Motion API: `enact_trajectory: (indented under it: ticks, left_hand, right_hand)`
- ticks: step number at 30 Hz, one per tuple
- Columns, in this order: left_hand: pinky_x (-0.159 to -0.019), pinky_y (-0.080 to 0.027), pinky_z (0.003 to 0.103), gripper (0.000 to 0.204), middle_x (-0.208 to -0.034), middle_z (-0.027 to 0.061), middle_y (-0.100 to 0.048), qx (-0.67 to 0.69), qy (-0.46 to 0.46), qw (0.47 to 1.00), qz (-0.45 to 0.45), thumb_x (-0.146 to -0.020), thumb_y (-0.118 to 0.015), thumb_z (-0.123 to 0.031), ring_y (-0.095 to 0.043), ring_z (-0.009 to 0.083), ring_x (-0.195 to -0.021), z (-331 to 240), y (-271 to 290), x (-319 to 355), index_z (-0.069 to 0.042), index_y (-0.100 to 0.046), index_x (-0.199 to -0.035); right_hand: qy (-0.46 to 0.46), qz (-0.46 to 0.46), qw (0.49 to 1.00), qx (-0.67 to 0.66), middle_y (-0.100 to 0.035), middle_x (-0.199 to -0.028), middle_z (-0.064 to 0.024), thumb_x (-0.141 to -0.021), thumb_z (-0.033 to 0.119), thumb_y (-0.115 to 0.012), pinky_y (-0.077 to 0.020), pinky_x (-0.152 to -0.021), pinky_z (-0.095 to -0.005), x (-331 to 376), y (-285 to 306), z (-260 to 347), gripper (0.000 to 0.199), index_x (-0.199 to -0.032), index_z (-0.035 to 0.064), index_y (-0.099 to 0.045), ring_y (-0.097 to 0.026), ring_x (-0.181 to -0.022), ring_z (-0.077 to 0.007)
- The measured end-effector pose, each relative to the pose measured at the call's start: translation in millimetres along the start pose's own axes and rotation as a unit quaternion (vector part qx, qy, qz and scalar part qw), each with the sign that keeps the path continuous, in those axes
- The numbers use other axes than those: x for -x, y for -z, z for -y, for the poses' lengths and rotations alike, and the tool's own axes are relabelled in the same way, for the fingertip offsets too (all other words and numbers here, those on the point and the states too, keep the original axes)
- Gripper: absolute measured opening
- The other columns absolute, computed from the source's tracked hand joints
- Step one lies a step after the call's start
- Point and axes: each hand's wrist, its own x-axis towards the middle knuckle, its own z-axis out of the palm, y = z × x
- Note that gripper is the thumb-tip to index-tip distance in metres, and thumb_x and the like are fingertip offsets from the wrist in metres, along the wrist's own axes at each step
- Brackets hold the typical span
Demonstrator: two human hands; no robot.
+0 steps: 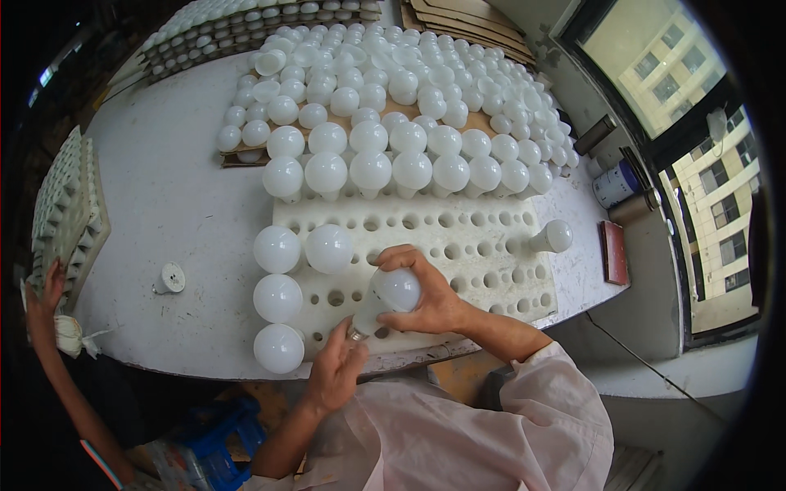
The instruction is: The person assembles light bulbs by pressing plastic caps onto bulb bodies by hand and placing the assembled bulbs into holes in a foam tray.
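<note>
Far left: co-worker's hand (45,307) by the lower end of a white tray stack (74,213); fingers spread, can't tell if touching. Next, small white lamp part (170,278) alone on the worktop (188,209). Below it, lower left, something blue (221,442), mostly hidden. Upper left: more stacked trays (254,24), filled with round white pieces.

Center: white holed board (389,240). Three bulbs (277,299) down its left edge, a fourth (329,249) beside the top one. Two full rows of bulbs (370,170) along its far side.

Held bulb (397,286) is over the board's near half, tilted, globe up and right, metal end down and left. Left hand (337,364) pinching the metal end; right hand (430,301) curled around the globe.

Behind, upper middle: crowd of white domes (352,78) on brown cardboard.

Right: one bulb (558,236) leaning at board's right edge, can't tell if seated. Then dark red book (614,252), white-and-blue tub (616,186), window (712,164).
</note>
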Motion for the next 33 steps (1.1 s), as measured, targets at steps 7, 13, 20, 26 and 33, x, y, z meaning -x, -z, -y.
enact_trajectory:
  ticks: [7, 13, 20, 26, 33]
  left_hand:
    - [-0.072, -0.054, 0.028, 0.036, -0.104, 0.0253, -0.067, -0.186, -0.180, 0.965, -0.043, -0.080, -0.065, -0.003, -0.070, 0.0218, -0.084, -74, 46, 54, 0.009, -0.059, -0.114]
    - [-0.089, -0.047, 0.033, 0.038, -0.127, 0.0217, -0.058, -0.271, -0.179, 0.857, -0.401, -0.086, -0.045, 0.007, -0.058, 0.0264, -0.116, -58, 172, 18, 0.008, -0.053, -0.123]
    - [-0.116, -0.020, 0.046, 0.084, -0.154, 0.0209, -0.023, -0.598, 0.079, 0.696, -0.388, -0.072, -0.049, 0.013, -0.022, 0.0352, -0.143, 6, 337, -40, -0.005, -0.021, -0.148]
    - [-0.115, -0.026, 0.042, 0.085, -0.148, 0.0223, -0.033, -0.512, 0.129, 0.754, -0.389, -0.073, -0.062, 0.006, -0.032, 0.0359, -0.138, 1, 367, -87, -0.005, -0.022, -0.148]
    - [-0.107, -0.037, 0.040, 0.082, -0.136, 0.0220, -0.048, -0.512, 0.112, 0.746, -0.411, -0.071, -0.075, -0.003, -0.047, 0.0366, -0.126, 9, 390, -119, -0.001, -0.033, -0.142]
  right_hand:
    - [0.197, 0.070, 0.945, 0.253, -0.044, -0.129, -0.0144, -0.066, 0.016, -0.081, -0.0449, -0.093, -0.0426, -42, -20, 6, 0.067, -0.127, 0.0165, -0.053, -0.047, -0.112, -0.0343]
    - [0.264, 0.073, 0.924, 0.267, -0.045, -0.129, -0.0129, -0.074, 0.021, -0.075, -0.0456, -0.090, -0.0416, -58, -15, 17, 0.053, -0.123, 0.0153, -0.057, -0.049, -0.112, -0.0308]
    - [0.066, -0.140, 0.870, 0.469, -0.062, -0.107, -0.0109, -0.079, 0.021, -0.069, -0.0502, -0.083, -0.0417, -166, 130, -17, 0.041, -0.118, 0.0121, -0.061, -0.061, -0.097, -0.0303]
    - [-0.320, -0.078, 0.739, 0.588, -0.064, -0.115, -0.0142, -0.076, 0.045, -0.069, -0.0498, -0.090, -0.0407, -235, 249, -82, 0.060, -0.122, 0.0084, -0.057, -0.061, -0.107, -0.0315]
    - [-0.385, -0.097, 0.715, 0.575, -0.062, -0.118, -0.0193, -0.069, 0.056, -0.074, -0.0495, -0.092, -0.0407, -266, 247, -120, 0.082, -0.123, 0.0004, -0.051, -0.060, -0.110, -0.0309]
